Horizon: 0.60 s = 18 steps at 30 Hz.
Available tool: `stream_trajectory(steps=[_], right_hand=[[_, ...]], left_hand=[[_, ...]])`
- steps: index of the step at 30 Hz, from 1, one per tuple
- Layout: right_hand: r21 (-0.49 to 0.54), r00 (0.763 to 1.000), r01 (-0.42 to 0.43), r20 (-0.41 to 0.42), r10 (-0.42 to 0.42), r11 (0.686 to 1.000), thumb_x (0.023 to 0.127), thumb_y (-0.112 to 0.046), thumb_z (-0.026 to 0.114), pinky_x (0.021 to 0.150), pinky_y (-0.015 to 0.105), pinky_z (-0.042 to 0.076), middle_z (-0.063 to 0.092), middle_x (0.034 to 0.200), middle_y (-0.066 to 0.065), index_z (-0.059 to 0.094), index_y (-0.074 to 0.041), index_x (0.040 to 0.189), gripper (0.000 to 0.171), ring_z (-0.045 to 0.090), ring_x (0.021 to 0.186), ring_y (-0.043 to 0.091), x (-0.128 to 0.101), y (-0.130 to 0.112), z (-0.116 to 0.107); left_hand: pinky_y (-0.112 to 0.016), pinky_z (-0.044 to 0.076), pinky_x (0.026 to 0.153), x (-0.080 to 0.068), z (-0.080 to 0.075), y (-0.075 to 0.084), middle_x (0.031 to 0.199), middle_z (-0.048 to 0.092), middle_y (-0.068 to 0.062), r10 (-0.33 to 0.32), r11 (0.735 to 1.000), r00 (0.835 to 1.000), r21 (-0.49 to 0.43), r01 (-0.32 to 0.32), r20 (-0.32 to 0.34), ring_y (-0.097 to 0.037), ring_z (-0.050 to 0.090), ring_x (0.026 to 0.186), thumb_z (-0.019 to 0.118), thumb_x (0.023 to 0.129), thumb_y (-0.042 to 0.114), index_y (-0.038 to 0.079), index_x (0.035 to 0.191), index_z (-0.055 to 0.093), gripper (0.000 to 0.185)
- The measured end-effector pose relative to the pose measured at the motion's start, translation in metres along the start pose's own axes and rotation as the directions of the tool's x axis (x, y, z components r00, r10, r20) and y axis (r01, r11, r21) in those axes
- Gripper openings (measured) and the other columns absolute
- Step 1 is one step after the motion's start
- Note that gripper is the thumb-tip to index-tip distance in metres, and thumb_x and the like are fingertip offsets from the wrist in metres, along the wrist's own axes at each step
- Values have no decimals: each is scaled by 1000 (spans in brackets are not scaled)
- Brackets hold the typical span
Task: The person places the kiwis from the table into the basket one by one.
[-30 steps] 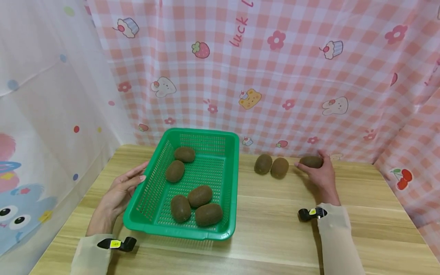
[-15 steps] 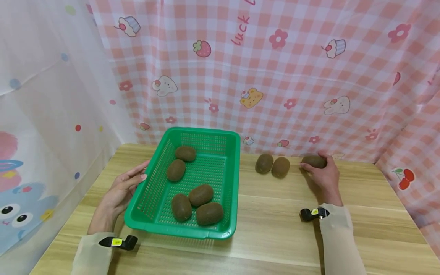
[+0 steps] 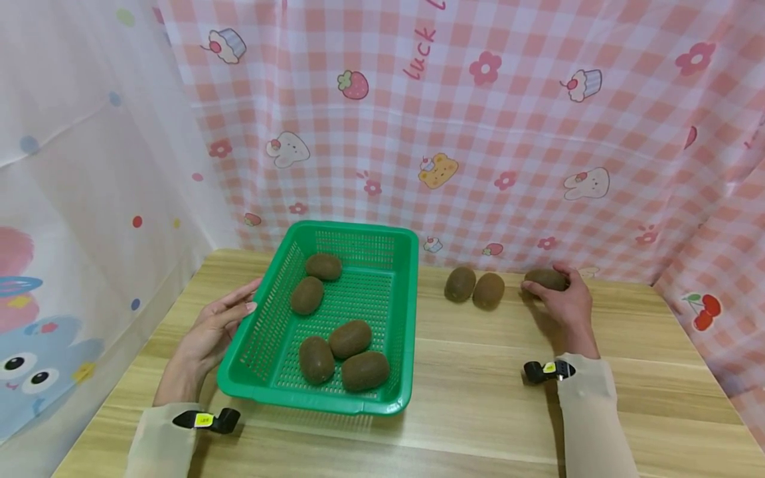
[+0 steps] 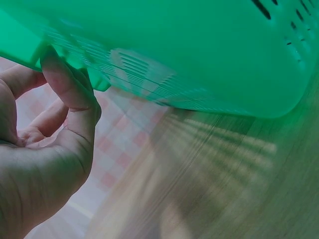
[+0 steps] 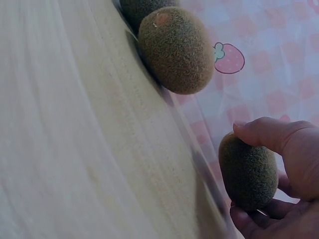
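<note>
1. Left hand (image 3: 206,332): it rests at the left long wall of the green perforated plastic basket (image 3: 263,332), thumb tip on the rim, fingers relaxed and holding nothing. Judgement: keep this light bracing contact so that the basket does not slide on the light wooden worktop (image 3: 478,411).
2. Basket contents: five brown fuzzy oval kiwifruits lie inside, two toward the far end (image 3: 323,266) and three clustered toward the near end (image 3: 349,338).
3. Loose pair: two more brown kiwifruits (image 3: 459,284) lie touching each other near the far edge of the worktop, between the basket and the right hand.
4. Right hand (image 3: 568,305): its fingers and thumb curl round one brown fuzzy kiwifruit (image 3: 545,279) at the far edge of the worktop, close to the pink checked curtain (image 3: 478,133).
5. Judgement: grip across the short axis with even, moderate pressure, since the fruit may bruise, and lift clear before travelling so that the neighbouring pair is not knocked.
6. Orientation: the long axis of the held kiwifruit lies roughly level and parallel to the far edge, with one end pointing left toward the loose pair.
</note>
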State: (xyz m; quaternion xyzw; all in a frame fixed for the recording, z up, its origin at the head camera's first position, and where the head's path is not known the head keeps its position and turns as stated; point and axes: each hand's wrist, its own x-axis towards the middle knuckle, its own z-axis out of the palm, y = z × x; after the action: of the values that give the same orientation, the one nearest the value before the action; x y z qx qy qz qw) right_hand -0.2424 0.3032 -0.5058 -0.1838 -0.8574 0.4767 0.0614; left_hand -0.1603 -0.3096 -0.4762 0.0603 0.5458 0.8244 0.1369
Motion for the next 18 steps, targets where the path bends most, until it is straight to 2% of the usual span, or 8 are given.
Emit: stream_trajectory(steps=[11,18], right_hand=[[-3,1000,10,4,-10,1000,87,-38,82,121,56,36,36,162,24,34,-13,160,91,39,145,43,-5,-9,0],[14,1000,17,1,-17,1000,87,-32,83,122,54,36,39,161,21,37,-13,159,87,40,145,41,-8,-18,4]], left_hand=[[-22,63,82,0,1,1,132,68,6,-5,1000,1000,3,5,1,-9,74,100,48,107,1,16,153,50,48],[-22,63,82,0,1,1,130,69,5,-11,1000,1000,-3,11,-3,-9,74,100,48,107,1,16,152,52,47]])
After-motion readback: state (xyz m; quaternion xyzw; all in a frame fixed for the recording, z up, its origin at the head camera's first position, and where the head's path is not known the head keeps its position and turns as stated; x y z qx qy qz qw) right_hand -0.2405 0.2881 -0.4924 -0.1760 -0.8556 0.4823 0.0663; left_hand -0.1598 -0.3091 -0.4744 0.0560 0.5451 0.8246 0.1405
